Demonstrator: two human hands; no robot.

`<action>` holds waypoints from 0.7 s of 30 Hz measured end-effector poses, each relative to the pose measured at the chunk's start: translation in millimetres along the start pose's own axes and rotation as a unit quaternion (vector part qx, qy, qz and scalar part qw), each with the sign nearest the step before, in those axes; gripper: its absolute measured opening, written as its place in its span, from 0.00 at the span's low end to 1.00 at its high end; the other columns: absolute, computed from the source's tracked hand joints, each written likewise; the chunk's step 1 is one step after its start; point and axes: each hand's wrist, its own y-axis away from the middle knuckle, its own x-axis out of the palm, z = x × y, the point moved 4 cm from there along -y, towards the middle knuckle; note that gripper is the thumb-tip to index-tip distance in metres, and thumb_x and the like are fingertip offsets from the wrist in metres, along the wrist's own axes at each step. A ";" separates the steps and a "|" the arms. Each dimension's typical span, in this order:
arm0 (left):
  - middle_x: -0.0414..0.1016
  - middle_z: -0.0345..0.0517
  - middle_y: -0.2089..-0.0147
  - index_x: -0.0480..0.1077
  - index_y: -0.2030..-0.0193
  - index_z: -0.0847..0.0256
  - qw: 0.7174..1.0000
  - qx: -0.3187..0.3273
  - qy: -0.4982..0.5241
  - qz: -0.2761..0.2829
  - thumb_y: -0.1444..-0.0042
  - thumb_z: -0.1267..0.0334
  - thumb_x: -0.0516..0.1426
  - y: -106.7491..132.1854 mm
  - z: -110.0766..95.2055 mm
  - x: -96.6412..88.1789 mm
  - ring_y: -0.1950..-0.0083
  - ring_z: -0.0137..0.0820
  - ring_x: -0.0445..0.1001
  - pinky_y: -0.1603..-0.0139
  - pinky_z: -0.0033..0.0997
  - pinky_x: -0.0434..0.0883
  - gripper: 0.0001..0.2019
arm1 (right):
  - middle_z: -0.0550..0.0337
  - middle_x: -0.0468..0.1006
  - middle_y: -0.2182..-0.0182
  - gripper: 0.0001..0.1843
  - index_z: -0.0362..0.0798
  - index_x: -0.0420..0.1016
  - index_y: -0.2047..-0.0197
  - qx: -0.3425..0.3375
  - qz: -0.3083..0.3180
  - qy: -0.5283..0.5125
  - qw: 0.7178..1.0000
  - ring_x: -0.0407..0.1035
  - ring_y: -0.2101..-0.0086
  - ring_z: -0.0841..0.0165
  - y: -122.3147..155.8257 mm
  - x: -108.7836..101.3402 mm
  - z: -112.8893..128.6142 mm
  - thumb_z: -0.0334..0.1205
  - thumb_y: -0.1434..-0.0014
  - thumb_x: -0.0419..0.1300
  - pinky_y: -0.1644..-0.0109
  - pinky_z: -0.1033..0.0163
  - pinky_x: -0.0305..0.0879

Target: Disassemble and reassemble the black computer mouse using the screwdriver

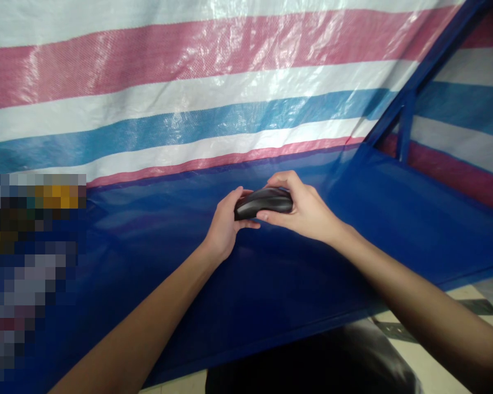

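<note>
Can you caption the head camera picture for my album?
Left hand and right hand together hold a rounded black object over a blue surface.

Left grip (pixel 225 223), right grip (pixel 306 208), mouse (pixel 263 202) between, table (pixel 246 295) beneath, sheeting (pixel 181 71) behind

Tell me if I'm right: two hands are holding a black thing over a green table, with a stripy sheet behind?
Almost! The table is blue, not green, as the head view shows. The left hand and right hand do hold the black thing over it, with the stripy sheet behind.
</note>
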 end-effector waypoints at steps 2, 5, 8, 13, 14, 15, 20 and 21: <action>0.76 0.48 0.66 0.72 0.61 0.64 0.998 0.005 -0.038 0.054 0.43 0.52 0.54 2.6 2.6 5.6 0.73 0.31 0.75 0.78 0.26 0.70 0.16 | 0.60 0.76 0.67 0.22 0.50 0.64 0.55 0.009 -0.044 0.002 0.999 0.71 0.70 0.67 -1.0 -7.0 1.1 0.56 0.45 0.59 0.67 0.65 0.63; 0.76 0.49 0.67 0.72 0.58 0.65 0.985 0.006 -0.093 0.144 0.45 0.48 0.56 9.4 12.3 15.6 0.74 0.29 0.74 0.80 0.23 0.68 0.20 | 0.63 0.71 0.77 0.19 0.49 0.67 0.66 0.020 -0.099 0.020 0.995 0.64 0.78 0.71 -2.0 -16.4 2.7 0.55 0.37 0.49 0.71 0.66 0.58; 0.76 0.48 0.68 0.68 0.49 0.63 0.962 -0.055 -0.117 0.240 0.46 0.44 0.55 18.9 26.4 25.6 0.77 0.28 0.73 0.82 0.23 0.68 0.26 | 0.63 0.67 0.80 0.24 0.48 0.67 0.73 0.028 -0.123 0.039 0.991 0.62 0.79 0.72 -2.4 -20.6 3.0 0.54 0.34 0.43 0.72 0.65 0.56; 0.77 0.54 0.62 0.68 0.47 0.64 0.957 -0.096 -0.087 0.258 0.43 0.42 0.51 24.9 30.5 31.5 0.69 0.32 0.77 0.74 0.25 0.72 0.28 | 0.61 0.71 0.76 0.24 0.48 0.69 0.68 0.042 -0.139 0.013 0.989 0.66 0.76 0.70 -1.6 -21.3 2.9 0.51 0.32 0.40 0.68 0.64 0.60; 0.77 0.54 0.61 0.68 0.48 0.64 0.957 -0.102 -0.072 0.261 0.42 0.42 0.50 25.3 30.2 32.6 0.68 0.33 0.77 0.73 0.26 0.72 0.28 | 0.60 0.72 0.76 0.23 0.48 0.70 0.65 0.048 -0.141 0.007 0.989 0.66 0.76 0.70 -1.3 -21.4 3.0 0.51 0.32 0.40 0.68 0.64 0.60; 0.77 0.54 0.60 0.69 0.48 0.64 0.958 -0.109 -0.054 0.261 0.41 0.42 0.48 25.7 29.9 33.5 0.67 0.33 0.77 0.73 0.27 0.73 0.27 | 0.60 0.73 0.75 0.23 0.48 0.70 0.62 0.054 -0.143 0.001 0.988 0.66 0.76 0.70 -1.1 -21.5 3.1 0.52 0.33 0.40 0.68 0.65 0.61; 0.77 0.53 0.58 0.71 0.50 0.63 0.962 -0.132 0.009 0.241 0.38 0.46 0.46 27.9 29.3 35.8 0.67 0.33 0.77 0.72 0.29 0.73 0.24 | 0.61 0.74 0.73 0.24 0.50 0.69 0.54 0.081 -0.112 -0.038 0.990 0.64 0.79 0.72 -1.2 -19.3 0.3 0.56 0.34 0.40 0.74 0.67 0.59; 0.77 0.53 0.59 0.71 0.50 0.63 0.962 -0.136 0.015 0.237 0.38 0.47 0.46 28.2 29.1 35.7 0.67 0.33 0.77 0.72 0.28 0.73 0.24 | 0.61 0.74 0.73 0.24 0.50 0.69 0.54 0.081 -0.100 -0.040 0.991 0.64 0.79 0.72 -1.5 -18.5 -0.5 0.56 0.34 0.40 0.74 0.67 0.59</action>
